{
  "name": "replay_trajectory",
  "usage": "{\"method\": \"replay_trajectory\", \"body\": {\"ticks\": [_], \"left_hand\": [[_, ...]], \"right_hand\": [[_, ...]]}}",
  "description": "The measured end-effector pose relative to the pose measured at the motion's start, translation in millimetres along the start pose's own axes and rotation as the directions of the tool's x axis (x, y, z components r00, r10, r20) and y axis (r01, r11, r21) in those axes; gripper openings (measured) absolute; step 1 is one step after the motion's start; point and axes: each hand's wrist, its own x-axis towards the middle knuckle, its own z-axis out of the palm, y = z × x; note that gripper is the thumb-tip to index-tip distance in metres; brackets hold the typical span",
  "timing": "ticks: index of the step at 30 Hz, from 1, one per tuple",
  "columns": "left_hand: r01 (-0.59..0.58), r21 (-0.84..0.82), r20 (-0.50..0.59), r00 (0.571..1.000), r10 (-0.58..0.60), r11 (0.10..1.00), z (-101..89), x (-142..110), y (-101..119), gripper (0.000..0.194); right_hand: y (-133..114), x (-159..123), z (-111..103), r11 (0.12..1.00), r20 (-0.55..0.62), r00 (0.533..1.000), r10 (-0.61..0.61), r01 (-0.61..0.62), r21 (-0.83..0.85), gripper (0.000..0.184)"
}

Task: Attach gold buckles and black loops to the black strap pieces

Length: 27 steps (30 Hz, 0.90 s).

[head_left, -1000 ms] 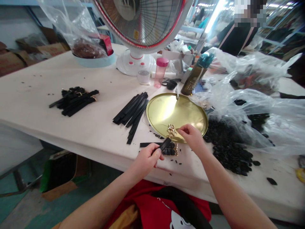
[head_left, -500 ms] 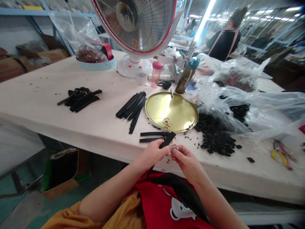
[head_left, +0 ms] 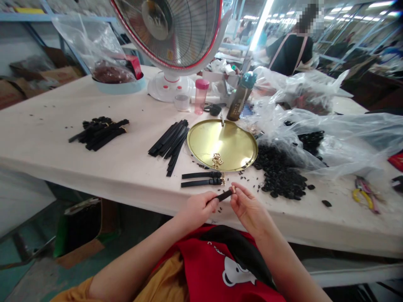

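My left hand (head_left: pixel 201 206) is closed round a black strap (head_left: pixel 224 195), with the strap's end pointing right. At that end, my right hand (head_left: pixel 247 205) pinches a small gold buckle (head_left: pixel 233 190), which meets the strap tip; whether the strap passes through it I cannot make out. Just beyond my hands lie two black straps with gold buckles (head_left: pixel 201 182), side by side. Behind them a round gold tray (head_left: pixel 225 140) holds several loose gold buckles (head_left: pixel 216 160) near its front rim. To its left is a fanned stack of black straps (head_left: pixel 169 140).
A further bundle of black straps (head_left: pixel 99 132) lies left. Black oval pieces (head_left: pixel 280 172) spill from a clear plastic bag (head_left: pixel 349 138) at right, near yellow-handled pliers (head_left: pixel 363 197). A fan-shaped heater (head_left: pixel 171 84), pink cup (head_left: pixel 200 97) and dark bottle (head_left: pixel 241 98) stand behind. A person (head_left: pixel 291 52) stands farther back.
The strap in my left hand has swung from pointing up to pointing right, its end now at the buckle. My right hand has risen slightly. The view has shifted a little.
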Motion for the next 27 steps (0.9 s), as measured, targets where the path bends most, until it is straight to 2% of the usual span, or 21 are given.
{"method": "replay_trajectory", "body": {"ticks": [3,5,7,9,11,13,15,17,19,22,27], "left_hand": [[-0.059,0.173,0.008,0.998,0.059,0.983,1.1,0,0,0.027],[-0.066,0.176,0.007,0.998,0.066,0.982,4.8,4,1,0.027],[-0.039,0.048,0.002,0.999,0.039,0.998,11.0,9,1,0.025],[0.032,-0.174,-0.003,0.999,-0.033,0.984,17.7,13,0,0.021],[0.122,-0.377,0.028,0.992,-0.120,0.918,22.0,16,-2,0.020],[0.194,-0.463,0.099,0.981,-0.167,0.865,22.5,16,-4,0.021],[0.238,-0.436,0.177,0.968,-0.177,0.868,20.6,15,-7,0.020],[0.255,-0.366,0.209,0.960,-0.188,0.895,19.3,14,-8,0.017],[0.246,-0.308,0.161,0.966,-0.204,0.919,20.4,15,-10,0.014],[0.176,-0.236,0.046,0.984,-0.170,0.956,24.7,17,-9,0.012],[0.139,-0.082,0.035,0.990,-0.137,0.987,26.8,16,-7,0.013]], "right_hand": [[6,-2,2,0.993,0.015,0.993,0.117,-0.117,0.028,0.028],[13,-4,3,0.991,0.025,0.991,0.135,-0.135,0.005,0.028],[20,-5,3,0.995,0.008,0.997,0.081,-0.080,-0.051,0.027],[26,-5,3,0.991,-0.021,0.999,-0.030,0.027,-0.133,0.024],[29,-3,3,0.975,-0.041,0.991,-0.130,0.120,-0.189,0.022],[30,-1,2,0.971,-0.070,0.983,-0.167,0.152,-0.187,0.021],[31,2,1,0.977,-0.119,0.979,-0.163,0.144,-0.154,0.023],[33,3,1,0.982,-0.158,0.976,-0.150,0.129,-0.134,0.025],[37,4,0,0.982,-0.147,0.980,-0.134,0.112,-0.151,0.025],[40,3,-1,0.972,-0.068,0.991,-0.113,0.096,-0.215,0.023],[39,4,-4,0.981,-0.072,0.992,-0.101,0.087,-0.174,0.021]]}}
